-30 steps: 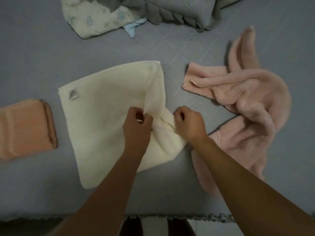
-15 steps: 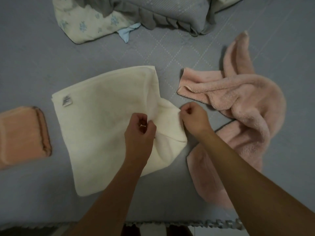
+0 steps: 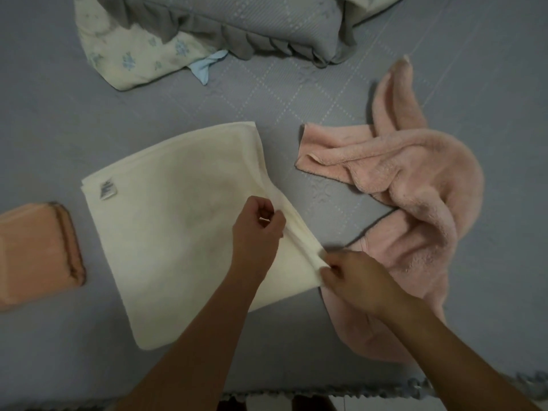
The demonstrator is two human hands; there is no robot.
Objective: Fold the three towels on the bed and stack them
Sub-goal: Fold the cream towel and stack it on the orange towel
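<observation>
My left hand point(image 3: 256, 229) and right hand point(image 3: 353, 275) both pinch the right edge of the cream towel point(image 3: 178, 221), mid-bed. Pink towel point(image 3: 415, 209) waits at three o'clock, orange one point(image 3: 35, 250) folded at nine. I'd square the edges before creasing.

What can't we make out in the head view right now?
- Orange towel: cut off by the left edge.
- Label on the cream towel: print too small to read.
- Pink towel: near part hidden under the right hand and forearm.
- Left hand: fingertips curled into the cream towel's edge, hidden.
</observation>
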